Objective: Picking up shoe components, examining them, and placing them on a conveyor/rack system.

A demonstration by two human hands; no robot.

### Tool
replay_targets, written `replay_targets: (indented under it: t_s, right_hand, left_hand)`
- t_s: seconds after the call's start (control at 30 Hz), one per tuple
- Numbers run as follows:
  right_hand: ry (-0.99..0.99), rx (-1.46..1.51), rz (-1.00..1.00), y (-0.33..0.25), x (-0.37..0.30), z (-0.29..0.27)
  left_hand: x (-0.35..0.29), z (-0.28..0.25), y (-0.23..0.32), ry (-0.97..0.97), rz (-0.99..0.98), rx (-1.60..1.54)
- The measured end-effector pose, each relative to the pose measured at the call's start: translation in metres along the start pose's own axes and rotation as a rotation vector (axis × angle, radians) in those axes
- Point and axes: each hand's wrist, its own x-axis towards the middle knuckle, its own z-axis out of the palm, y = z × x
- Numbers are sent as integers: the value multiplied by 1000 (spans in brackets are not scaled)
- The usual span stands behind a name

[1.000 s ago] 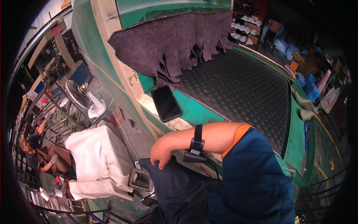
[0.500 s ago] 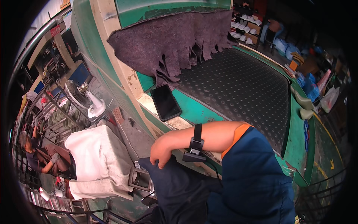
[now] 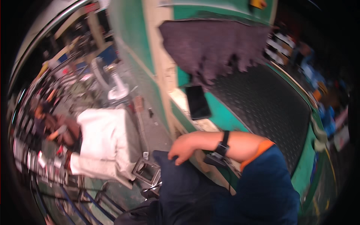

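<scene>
My right hand (image 3: 182, 149) rests on my dark-trousered knee (image 3: 168, 168), its fingers draped loosely with nothing in them. A black strap with a small dark device (image 3: 221, 150) circles my right wrist, and a cable hangs from it. Beyond the hand, a black phone (image 3: 198, 102) lies on the worn edge of a green machine bed (image 3: 225, 112). A black studded mat (image 3: 266, 108) covers much of that bed. Above it hangs a fringed purple-brown felt curtain (image 3: 213, 47). I cannot make out my left hand anywhere.
On the left, a white cloth (image 3: 103, 131) drapes over a box-like shape beside a metal frame (image 3: 145, 171). A fan (image 3: 116, 86) stands behind it. A person (image 3: 56, 123) sits at the far left. Shelves (image 3: 279, 48) and blue bags (image 3: 326, 120) are at the right.
The view has swung left and tilted, so the scene sits further right and is blurred. My right hand stays on the knee. Something yellow has come into view at the top right.
</scene>
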Motion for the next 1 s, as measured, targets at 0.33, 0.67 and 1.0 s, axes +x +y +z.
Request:
replay_targets:
  t_s: [0.33,0.67,1.0]
  right_hand:
    - [-3,-9,90,-13,-24,-9]
    - [26,44,110,-12,-23,-10]
    - [21,37,146,-17,-24,-9]
  left_hand:
    - [-55,-16,2,120,187,70]
    - [-72,-24,49,-75,-30,12]
    - [-78,-29,53,-116,-42,21]
